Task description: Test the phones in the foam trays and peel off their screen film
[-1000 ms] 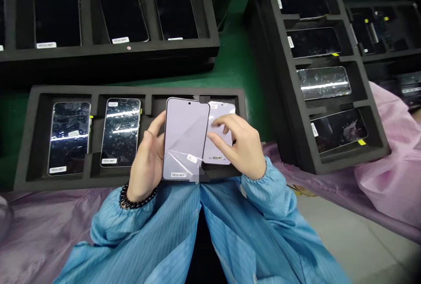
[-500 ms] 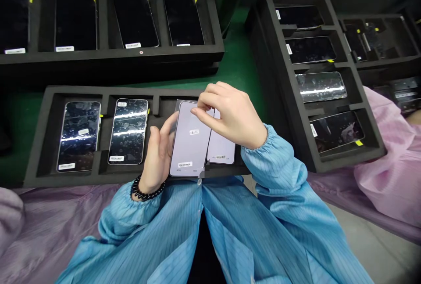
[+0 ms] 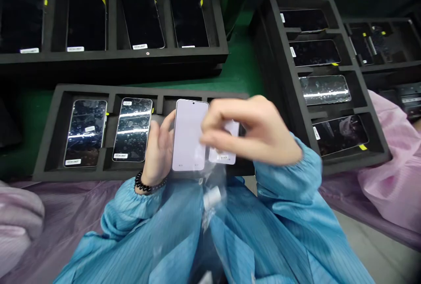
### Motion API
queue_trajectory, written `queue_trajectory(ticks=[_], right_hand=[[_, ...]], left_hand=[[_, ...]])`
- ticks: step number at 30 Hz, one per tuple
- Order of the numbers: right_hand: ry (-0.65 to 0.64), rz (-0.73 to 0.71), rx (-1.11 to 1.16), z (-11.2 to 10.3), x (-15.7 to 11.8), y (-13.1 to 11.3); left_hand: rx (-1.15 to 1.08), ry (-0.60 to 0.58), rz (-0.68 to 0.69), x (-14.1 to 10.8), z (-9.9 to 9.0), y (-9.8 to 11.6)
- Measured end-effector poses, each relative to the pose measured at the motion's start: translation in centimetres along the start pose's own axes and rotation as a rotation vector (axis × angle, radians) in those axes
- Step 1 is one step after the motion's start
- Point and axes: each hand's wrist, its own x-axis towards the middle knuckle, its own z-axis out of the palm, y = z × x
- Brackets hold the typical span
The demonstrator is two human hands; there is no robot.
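A phone with a lit, pale lilac screen [image 3: 190, 137] is held upright by its left edge in my left hand [image 3: 159, 150]. My right hand [image 3: 250, 130], smeared by motion, is pinched just right of that phone. From its fingers a clear protective film [image 3: 217, 176] trails down over my blue smock, blurred, with a white label [image 3: 212, 197] on it. Partly behind my right hand, a second lit phone [image 3: 222, 156] lies in the tray. The black foam tray [image 3: 49, 143] in front of me also holds two dark phones [image 3: 86, 134] [image 3: 132, 130] under bubbled film.
Another black tray [image 3: 138, 58] with several dark phones stands at the back left. To the right is a tall black tray [image 3: 371, 143] of phones with yellow tabs. People in pink sleeves [image 3: 397, 156] sit close on either side. Green table surface [image 3: 241, 64] shows between trays.
The film with its labels has come off the phone's screen, and my right hand has drawn it down and to the right. My left hand keeps hold of the phone.
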Motion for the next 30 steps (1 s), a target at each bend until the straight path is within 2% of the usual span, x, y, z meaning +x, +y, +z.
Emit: queue_trajectory(ticks=[3, 5, 7, 9, 11, 14, 16, 19, 21, 27, 30], right_hand=[[0.116, 0.122, -0.226, 0.4, 1.1, 4.5], [0.115, 0.177, -0.265, 0.9, 1.3, 7.0], [0.099, 0.202, -0.243, 1.3, 1.1, 8.5], [0.096, 0.211, -0.232, 1.5, 0.9, 8.8], [0.098, 0.202, -0.247, 1.5, 0.6, 8.0], [0.066, 0.09, -0.216, 1.1, 0.3, 4.8], [-0.011, -0.024, -0.086, 0.5, 0.0, 2.2], [-0.08, -0.036, 0.078, -0.5, 0.2, 0.0], [-0.067, 0.008, 0.059, -0.7, 0.6, 0.8], [-0.041, 0.103, -0.048, 0.6, 1.4, 7.7], [-0.055, 0.112, -0.091, 0.9, 1.3, 8.8]], left_hand=[[0.019, 0.029, 0.033, 0.0, 0.1, 0.0], [0.042, 0.036, 0.044, 0.0, 0.1, 0.0], [0.052, 0.027, 0.037, 0.0, 0.0, 0.0], [0.056, 0.022, 0.03, 0.0, 0.0, 0.0], [0.052, 0.028, 0.029, 0.1, 0.0, 0.0], [0.023, 0.029, 0.017, 0.1, 0.2, 0.2], [-0.014, 0.029, 0.0, 0.1, 0.4, 0.3], [-0.026, 0.04, 0.007, 0.0, 0.6, 0.5], [0.006, 0.035, 0.024, 0.0, 0.6, 0.5], [0.047, 0.049, 0.031, 0.0, 0.4, 0.4], [0.053, 0.046, 0.037, 0.0, 0.4, 0.4]])
